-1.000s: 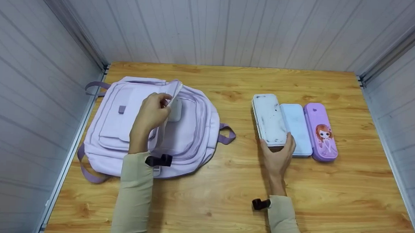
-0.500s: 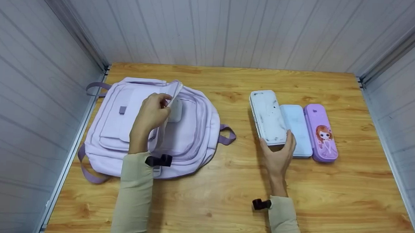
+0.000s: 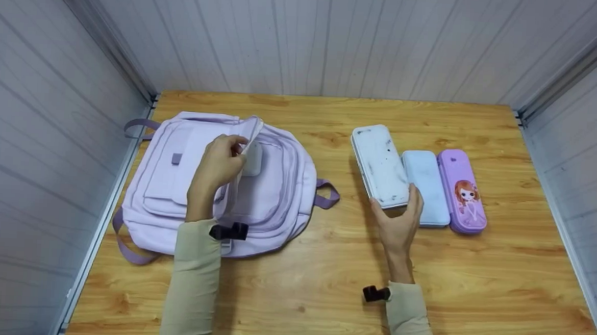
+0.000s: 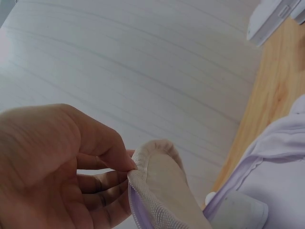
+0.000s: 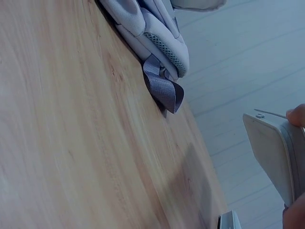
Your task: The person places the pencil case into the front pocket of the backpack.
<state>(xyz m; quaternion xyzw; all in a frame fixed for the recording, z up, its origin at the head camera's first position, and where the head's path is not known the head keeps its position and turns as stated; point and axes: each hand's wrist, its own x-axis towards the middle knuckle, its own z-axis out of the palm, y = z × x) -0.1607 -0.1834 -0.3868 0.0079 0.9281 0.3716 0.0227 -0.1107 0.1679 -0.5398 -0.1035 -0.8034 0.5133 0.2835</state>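
A lilac backpack (image 3: 167, 186) lies on the left side of the table, its front compartment unzipped. My left hand (image 3: 217, 160) pinches the zippered edge of its flap (image 4: 164, 186) between thumb and fingers and holds it up. Inside the compartment sits a white, round-cornered box (image 3: 253, 161), partly hidden by the flap. On the right, my right hand (image 3: 398, 226) grips the near end of a white, dark-scuffed pencil case (image 3: 380, 164). In the right wrist view, that case (image 5: 271, 152) is raised above the tabletop.
Beside the held case lie a light blue pencil case (image 3: 427, 192) and a purple one (image 3: 456, 170) with a doll picture. A backpack loop (image 3: 327, 193) sticks out toward the middle of the wooden table (image 3: 296, 300). Pale panel walls (image 3: 305, 40) enclose the back and both sides.
The white pencil case has risen and shifted left, away from the light blue one, in my right hand. My left hand and the backpack flap stay where they were.
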